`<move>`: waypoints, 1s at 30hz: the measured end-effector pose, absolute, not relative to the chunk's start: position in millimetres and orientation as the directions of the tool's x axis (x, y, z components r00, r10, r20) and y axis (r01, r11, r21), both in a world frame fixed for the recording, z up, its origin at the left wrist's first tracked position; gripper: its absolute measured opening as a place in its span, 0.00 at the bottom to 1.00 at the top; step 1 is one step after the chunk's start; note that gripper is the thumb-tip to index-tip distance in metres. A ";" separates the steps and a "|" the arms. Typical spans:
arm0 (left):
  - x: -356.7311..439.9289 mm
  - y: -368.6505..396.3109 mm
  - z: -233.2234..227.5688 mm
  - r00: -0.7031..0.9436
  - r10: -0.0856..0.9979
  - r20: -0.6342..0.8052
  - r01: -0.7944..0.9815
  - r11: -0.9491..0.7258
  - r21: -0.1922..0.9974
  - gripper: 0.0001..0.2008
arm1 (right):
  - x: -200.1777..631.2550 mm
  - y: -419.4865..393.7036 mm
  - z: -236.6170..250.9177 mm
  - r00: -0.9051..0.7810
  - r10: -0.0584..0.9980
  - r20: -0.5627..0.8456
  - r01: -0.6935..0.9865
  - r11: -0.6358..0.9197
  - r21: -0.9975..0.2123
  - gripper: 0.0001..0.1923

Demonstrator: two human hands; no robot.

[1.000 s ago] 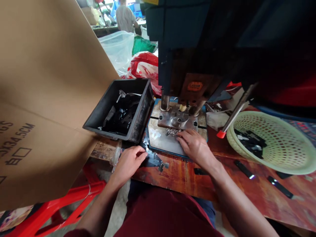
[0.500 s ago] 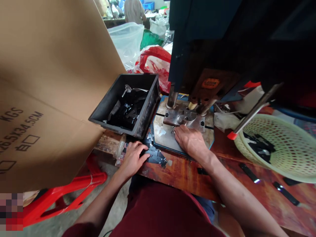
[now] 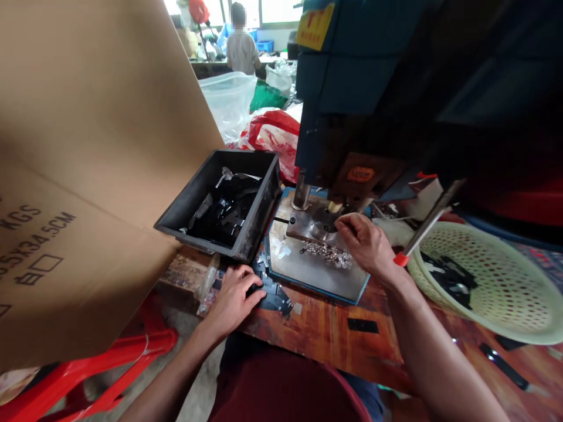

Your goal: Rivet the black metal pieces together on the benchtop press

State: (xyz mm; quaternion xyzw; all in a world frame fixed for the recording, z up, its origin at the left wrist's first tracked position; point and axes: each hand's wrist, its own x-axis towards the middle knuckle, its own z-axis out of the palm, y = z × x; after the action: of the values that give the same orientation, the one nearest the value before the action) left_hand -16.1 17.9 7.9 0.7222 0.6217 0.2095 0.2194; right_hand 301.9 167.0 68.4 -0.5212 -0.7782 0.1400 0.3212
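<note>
My left hand [image 3: 240, 295] rests with thumb and fingers apart on a spread of flat dark metal pieces [image 3: 276, 298] at the table's front edge. Over the right end of the steel die block [image 3: 312, 225], my right hand [image 3: 367, 241] is closed, its fingertips pinched together. Whatever they hold, if anything, is too small to make out. A heap of small shiny metal parts [image 3: 328, 253] lies on the press bed [image 3: 303, 275], just left of that hand. A few thin light pieces [image 3: 284, 251] sit at the bed's left side.
A black bin [image 3: 259, 225] of dark pieces stands left of the press [image 3: 347, 129]. To the right are a metal lever [image 3: 424, 231] with a red tip and a pale green basket [image 3: 505, 275]. A tall cardboard box [image 3: 97, 146] borders the left. A person [image 3: 241, 50] is far behind.
My right hand has moved right and up from the front of the die block, uncovering the heap of small parts. My left hand stays on the dark pieces. The camera view has tilted upward.
</note>
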 end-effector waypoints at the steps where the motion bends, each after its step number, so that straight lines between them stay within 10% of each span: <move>1: -15.9 17.7 16.2 0.161 0.987 0.019 0.787 -0.139 0.601 0.03 | 300.3 171.9 69.5 -0.267 0.893 0.362 0.712 0.436 -0.551 0.11; 10: -33.3 35.9 98.7 0.322 0.947 -0.008 0.633 -0.209 0.746 0.08 | 288.6 189.0 72.2 -0.291 0.875 0.386 0.672 0.474 -0.569 0.13; 30: -34.5 22.3 81.2 0.346 0.931 -0.117 0.608 -0.128 0.784 0.09 | 276.2 184.5 59.9 -0.100 0.896 0.432 0.705 0.370 -0.605 0.11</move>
State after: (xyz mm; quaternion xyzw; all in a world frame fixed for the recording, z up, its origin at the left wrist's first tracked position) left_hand -34.5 22.3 81.2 0.7218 0.5329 0.2072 0.3900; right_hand 276.2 184.5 59.9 -0.5475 -0.7312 0.1233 0.3879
